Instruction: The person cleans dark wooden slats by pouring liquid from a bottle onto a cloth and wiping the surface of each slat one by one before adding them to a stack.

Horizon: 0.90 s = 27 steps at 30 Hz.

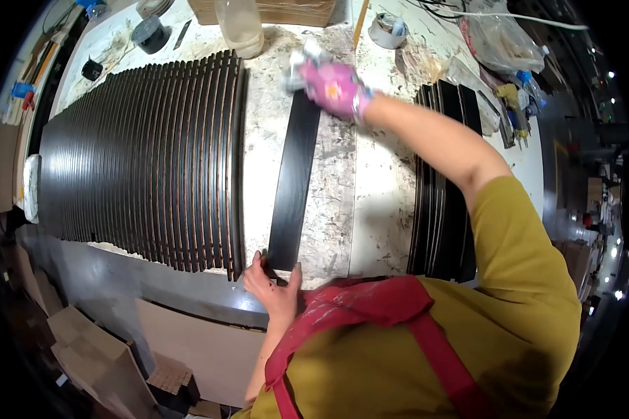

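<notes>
A flat black board (295,181) lies lengthwise in front of me on the paint-stained table. My left hand (272,290), bare, grips its near end, with the thumb on one side and the fingers on the other. At the far end my right hand (337,89), in a pink glove, is closed on a crumpled whitish rag (297,73) pressed to the board or just above it; motion blurs both. Left of the board, a long row of black boards (147,160) stands closely packed. Several more black boards (444,188) sit to the right, by my right arm.
Along the back of the table (381,230) stand a cloudy plastic jug (240,28), a cardboard box (279,12), a dark tub (149,35) and a roll of tape (388,31). Plastic bags (503,38) and tools (514,108) lie at the right. Cardboard boxes (98,356) occupy the floor at lower left.
</notes>
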{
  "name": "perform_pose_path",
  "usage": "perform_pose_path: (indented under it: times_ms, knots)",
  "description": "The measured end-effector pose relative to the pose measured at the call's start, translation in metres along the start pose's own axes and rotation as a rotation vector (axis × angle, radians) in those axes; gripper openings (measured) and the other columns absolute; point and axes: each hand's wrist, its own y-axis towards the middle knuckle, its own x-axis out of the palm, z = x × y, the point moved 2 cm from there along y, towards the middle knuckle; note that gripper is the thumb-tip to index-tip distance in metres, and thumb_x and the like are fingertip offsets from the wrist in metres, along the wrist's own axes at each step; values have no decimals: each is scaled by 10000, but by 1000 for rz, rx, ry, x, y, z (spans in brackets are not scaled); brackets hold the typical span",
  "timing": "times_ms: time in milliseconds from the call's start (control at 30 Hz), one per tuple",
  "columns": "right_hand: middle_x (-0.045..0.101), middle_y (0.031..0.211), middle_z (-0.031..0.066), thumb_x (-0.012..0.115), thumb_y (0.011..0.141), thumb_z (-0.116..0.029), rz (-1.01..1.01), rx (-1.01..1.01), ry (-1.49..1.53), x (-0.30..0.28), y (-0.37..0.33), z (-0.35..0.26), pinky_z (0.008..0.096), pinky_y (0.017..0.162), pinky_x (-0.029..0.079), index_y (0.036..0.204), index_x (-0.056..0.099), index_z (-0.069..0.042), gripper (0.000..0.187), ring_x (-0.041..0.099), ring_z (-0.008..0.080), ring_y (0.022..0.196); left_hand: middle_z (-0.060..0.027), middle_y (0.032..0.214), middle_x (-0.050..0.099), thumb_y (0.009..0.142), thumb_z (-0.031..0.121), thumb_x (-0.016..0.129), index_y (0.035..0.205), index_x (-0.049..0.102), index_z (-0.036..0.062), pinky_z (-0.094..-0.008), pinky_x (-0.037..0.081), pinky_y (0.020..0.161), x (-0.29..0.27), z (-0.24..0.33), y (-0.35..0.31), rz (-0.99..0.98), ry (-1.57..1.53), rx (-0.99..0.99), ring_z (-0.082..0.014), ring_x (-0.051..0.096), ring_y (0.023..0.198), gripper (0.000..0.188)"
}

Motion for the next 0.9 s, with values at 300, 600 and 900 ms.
perform_pose_path:
  times_ms: [300, 600, 900]
  knots:
    - [638, 820, 151, 599, 828, -260, 94, -311, -479, -26, -25, -14, 367, 628, 528, 1172, 563, -98, 382, 635, 253, 694, -125, 1003, 525, 595, 209, 820, 1331, 365, 24, -420, 335, 857, 2, 0, -2, 43, 22, 23, -297, 478, 927, 885]
    - [588, 1094, 68, 509, 878, -239, -452, -700, -383, 131, -181, -45, 369, 886, 486, 1127, 553, -116, 281, 585, 219, 1011, -151, 1031, 518, 591, 225, 827, 1347, 334, -3, -452, 329, 841, -3, -5, -4, 90, 68, 110, -339, 470, 941, 931]
    - [608, 984, 98, 541, 817, -185, -49, -479, -267, 70, -125, -30, 380, 638, 517, 1073, 599, -153, 265, 622, 252, 760, -122, 1051, 563, 583, 228, 848, 1395, 261, 26, -430, 344, 884, 1, -3, 2, 60, 13, 85, -305, 499, 979, 1022]
